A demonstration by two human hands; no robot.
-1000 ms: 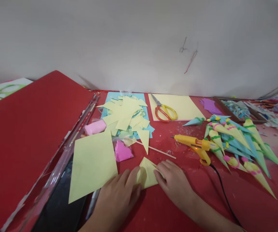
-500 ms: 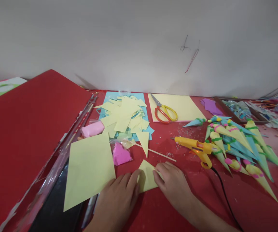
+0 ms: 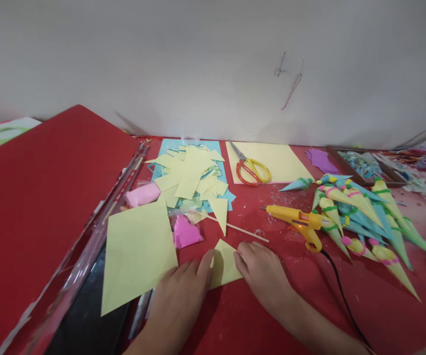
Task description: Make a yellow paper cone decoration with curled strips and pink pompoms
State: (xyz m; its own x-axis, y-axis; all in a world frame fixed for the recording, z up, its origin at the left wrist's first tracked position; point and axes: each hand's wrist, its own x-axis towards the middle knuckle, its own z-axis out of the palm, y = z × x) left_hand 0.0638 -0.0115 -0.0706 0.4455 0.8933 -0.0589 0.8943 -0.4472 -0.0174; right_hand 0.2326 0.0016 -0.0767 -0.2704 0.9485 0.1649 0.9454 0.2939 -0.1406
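Note:
A small pale yellow paper [image 3: 223,264], pointed at the top, lies on the red table between my two hands. My left hand [image 3: 183,291] grips its left edge, fingers closed and partly hidden. With curled fingers, my right hand [image 3: 261,268] holds the opposite edge, where the paper seems folded or curled; the fingertips are partly covered. Beside my left hand is a larger yellow sheet [image 3: 139,254]. Just beyond the small paper sit a bag of bright pink clay-like material [image 3: 186,230] and a thin wooden stick [image 3: 248,232].
Yellow paper cutouts [image 3: 194,170] are piled on blue sheets. Scissors [image 3: 252,170] rest on a yellow sheet. A yellow glue gun [image 3: 296,219] trails a black cord past my right forearm. Several decorated paper cones [image 3: 364,212] lie at right, near a brown tray [image 3: 398,182].
Both hands stay on the small paper, with only a slight shift of the fingers. The whole view has moved slightly; the other things keep their places.

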